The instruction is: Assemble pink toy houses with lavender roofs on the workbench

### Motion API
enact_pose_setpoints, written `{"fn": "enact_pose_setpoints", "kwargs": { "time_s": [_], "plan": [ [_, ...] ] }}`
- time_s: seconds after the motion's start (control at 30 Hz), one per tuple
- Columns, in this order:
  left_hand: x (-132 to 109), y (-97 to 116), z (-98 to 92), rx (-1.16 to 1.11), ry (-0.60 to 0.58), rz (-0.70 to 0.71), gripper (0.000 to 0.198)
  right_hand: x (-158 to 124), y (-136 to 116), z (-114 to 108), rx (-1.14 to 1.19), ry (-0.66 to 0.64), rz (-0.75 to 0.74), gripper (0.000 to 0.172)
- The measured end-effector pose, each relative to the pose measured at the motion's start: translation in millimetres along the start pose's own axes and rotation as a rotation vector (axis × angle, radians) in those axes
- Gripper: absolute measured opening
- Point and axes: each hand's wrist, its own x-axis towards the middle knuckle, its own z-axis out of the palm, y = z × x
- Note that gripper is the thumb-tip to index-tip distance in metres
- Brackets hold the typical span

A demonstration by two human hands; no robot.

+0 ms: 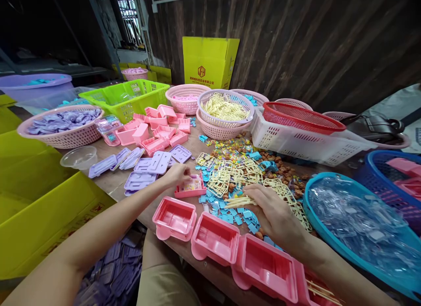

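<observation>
My left hand is closed at the rear left edge of a small pink tray, which has colourful small pieces inside; its fingertips are partly hidden. In my right hand is a small bunch of thin cream plastic sticks, pointing left. Under and around that hand lie light-blue plastic pieces and cream openwork frames. Along the near table edge stands a row of pink open cases, among them a left one, a middle one and a larger one. More cream sticks lie in the rightmost case.
Purple panels and pink boxes lie left. Behind are a basket of cream sticks, a green basket and a white crate. A blue basin of clear parts stands right, a yellow carton left.
</observation>
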Motion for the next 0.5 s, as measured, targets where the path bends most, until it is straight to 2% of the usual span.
{"fn": "enact_pose_setpoints", "kwargs": {
  "time_s": [0.1,0.17,0.27,0.33,0.43,0.5],
  "plan": [
    [0.5,0.9,-18.6,-0.075,-0.009,0.023,0.013,-4.2,0.8,-4.0,0.029,0.01,0.018,0.018],
    [-3.3,7.2,-32.3,-0.113,0.032,0.052,0.011,-7.4,-1.0,-8.1,0.054,-0.004,0.058,0.027],
    [-18.1,33.6,-43.4,-0.171,0.118,0.12,0.011,-12.8,-11.1,-13.2,0.101,-0.042,0.117,0.036],
    [-33.7,62.1,-40.3,-0.192,0.133,0.189,0.013,-17.5,-22.6,-14.4,0.154,-0.068,0.121,0.031],
    [-60.4,107.9,-23.7,-0.241,0.019,0.324,0.014,-27.4,-39.5,-13.9,0.196,-0.104,0.143,0.03],
    [-75.0,131.6,-10.6,-0.315,-0.062,0.387,0.015,-36.0,-46.3,-14.2,0.136,-0.121,0.184,0.033]
  ]
}}
